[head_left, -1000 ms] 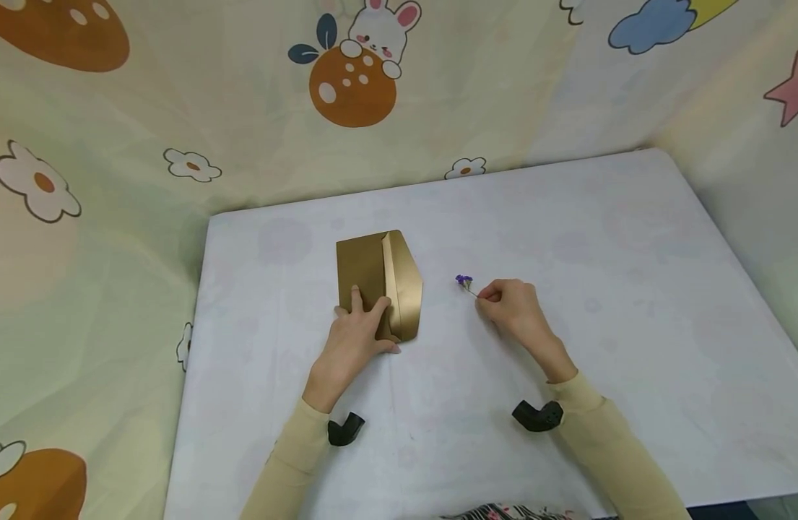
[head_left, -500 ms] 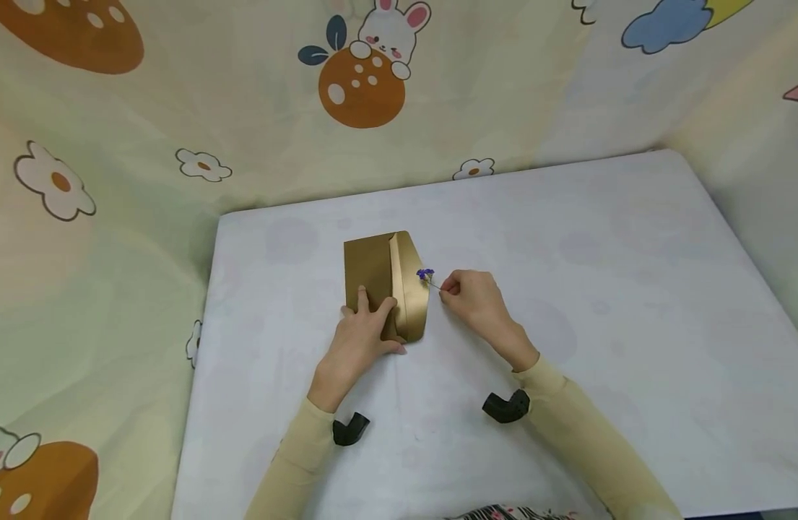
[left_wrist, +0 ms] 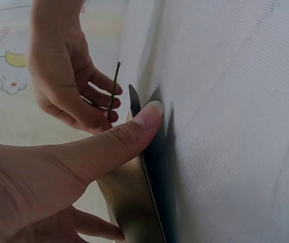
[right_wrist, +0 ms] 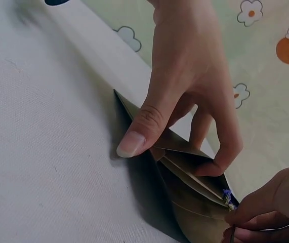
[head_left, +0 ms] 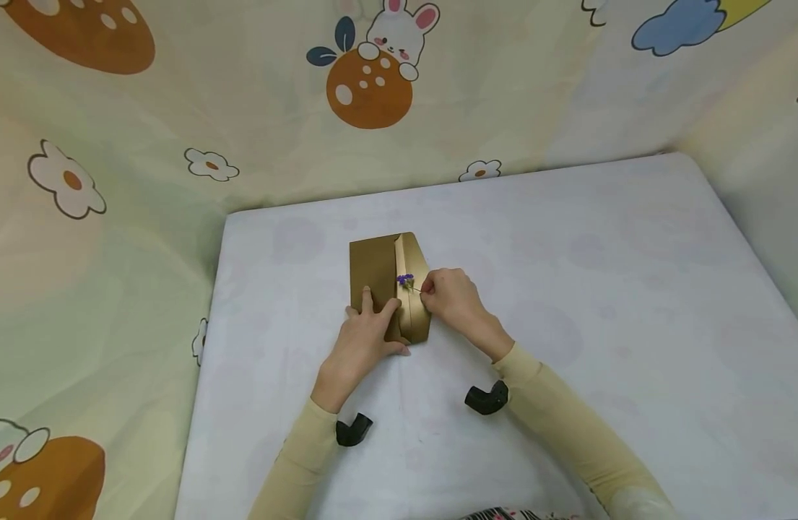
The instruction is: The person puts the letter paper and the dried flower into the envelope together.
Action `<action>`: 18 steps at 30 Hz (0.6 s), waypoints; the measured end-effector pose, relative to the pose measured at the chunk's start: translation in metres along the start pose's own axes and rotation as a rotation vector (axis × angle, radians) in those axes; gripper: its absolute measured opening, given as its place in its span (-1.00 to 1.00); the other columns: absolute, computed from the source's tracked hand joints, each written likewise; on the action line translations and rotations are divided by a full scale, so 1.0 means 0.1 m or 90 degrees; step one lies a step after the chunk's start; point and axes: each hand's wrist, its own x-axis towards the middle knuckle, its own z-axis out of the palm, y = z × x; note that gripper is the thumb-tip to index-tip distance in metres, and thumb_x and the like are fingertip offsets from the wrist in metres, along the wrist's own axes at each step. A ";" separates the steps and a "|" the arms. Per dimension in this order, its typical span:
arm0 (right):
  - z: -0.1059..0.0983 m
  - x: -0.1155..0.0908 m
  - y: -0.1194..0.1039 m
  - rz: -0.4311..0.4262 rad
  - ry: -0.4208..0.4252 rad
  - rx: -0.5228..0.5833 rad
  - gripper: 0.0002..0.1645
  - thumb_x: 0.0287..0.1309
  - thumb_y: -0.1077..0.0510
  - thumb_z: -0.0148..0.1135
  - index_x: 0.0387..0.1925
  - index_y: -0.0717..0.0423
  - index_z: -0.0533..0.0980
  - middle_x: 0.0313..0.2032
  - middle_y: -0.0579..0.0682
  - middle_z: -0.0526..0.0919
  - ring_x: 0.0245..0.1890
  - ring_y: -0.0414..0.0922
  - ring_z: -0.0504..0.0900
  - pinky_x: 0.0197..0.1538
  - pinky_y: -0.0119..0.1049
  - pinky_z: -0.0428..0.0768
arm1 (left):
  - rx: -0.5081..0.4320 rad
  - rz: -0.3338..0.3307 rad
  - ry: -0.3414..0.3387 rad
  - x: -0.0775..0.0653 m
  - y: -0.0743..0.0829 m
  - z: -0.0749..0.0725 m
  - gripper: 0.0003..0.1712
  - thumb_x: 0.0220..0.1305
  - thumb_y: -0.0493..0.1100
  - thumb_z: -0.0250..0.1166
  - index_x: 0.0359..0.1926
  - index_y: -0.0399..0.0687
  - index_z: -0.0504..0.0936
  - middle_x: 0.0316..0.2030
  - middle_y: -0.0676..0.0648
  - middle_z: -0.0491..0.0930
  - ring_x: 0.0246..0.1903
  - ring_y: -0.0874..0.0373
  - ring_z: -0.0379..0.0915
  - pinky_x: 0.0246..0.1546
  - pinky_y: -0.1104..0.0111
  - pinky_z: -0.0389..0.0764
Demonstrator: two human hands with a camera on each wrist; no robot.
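Note:
A gold envelope [head_left: 374, 261] lies on the table with its flap unfolded to the right. My left hand [head_left: 358, 343] grips its near part, fingers spread over the body and thumb at the lower edge. In the right wrist view the envelope's mouth gapes, one bent left finger [right_wrist: 212, 167] touching its rim. My right hand [head_left: 457, 302] pinches the thin stem of a small purple dried flower [head_left: 405, 280] between thumb and fingertips. The bloom is over the mouth, beside a lighter inner layer. The stem's tail [left_wrist: 116, 86] sticks out past the right fingers in the left wrist view.
A white cloth covers the table [head_left: 600, 303]. Patterned fabric walls [head_left: 256, 108] stand behind it and at the sides. Black curved pieces [head_left: 354, 430] sit at both wrists, by the yellow sleeves. Patterned clothing [head_left: 522, 514] shows at the bottom edge.
My right hand has carried the flower leftward from the bare table to over the envelope's flap and mouth. The left hand has stayed on the envelope; the head view has shifted slightly.

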 end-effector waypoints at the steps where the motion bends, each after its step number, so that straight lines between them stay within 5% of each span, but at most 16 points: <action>1: 0.01 0.01 0.00 0.000 -0.002 0.002 -0.89 0.19 0.29 0.29 -0.35 0.20 0.72 -0.43 0.05 0.75 -0.47 -0.11 0.63 -0.38 -0.25 0.62 | 0.001 -0.001 -0.001 0.00 0.00 0.00 -0.06 -0.02 0.22 0.61 0.33 0.04 0.44 0.42 -0.64 0.15 0.01 -0.77 0.41 -0.25 -0.09 0.70; 18: 0.12 0.13 -0.08 0.020 0.015 0.055 -0.86 0.19 0.26 0.29 -0.34 0.17 0.75 -0.40 0.02 0.78 -0.44 -0.12 0.68 -0.40 -0.30 0.61 | 0.010 0.007 0.012 0.00 0.00 0.00 -0.07 -0.05 0.23 0.62 0.30 0.04 0.44 0.40 -0.66 0.18 -0.01 -0.78 0.42 -0.32 -0.07 0.70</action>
